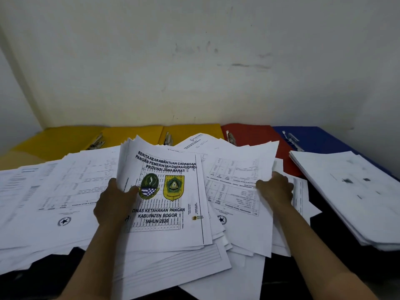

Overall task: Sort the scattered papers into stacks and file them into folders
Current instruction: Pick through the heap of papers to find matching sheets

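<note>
1. Lying on the middle of the paper heap (71, 191), the cover sheet (171, 204) has its long axis pointing away from the person, its title end toward the wall.
2. The left hand (116, 202) pinches its left edge, thumb on top.
3. The right hand (276, 189) grips the table sheets (236, 180) beside it, fingers curled.
4. A separate stack (355, 195) lies at right.
5. Yellow folders (129, 133), a red folder (249, 133) and a blue folder (313, 137) line the counter's far edge.

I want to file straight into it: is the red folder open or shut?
Open. The red folder lies flat against the wall with its metal clip exposed; loose papers cover its near part.
</note>
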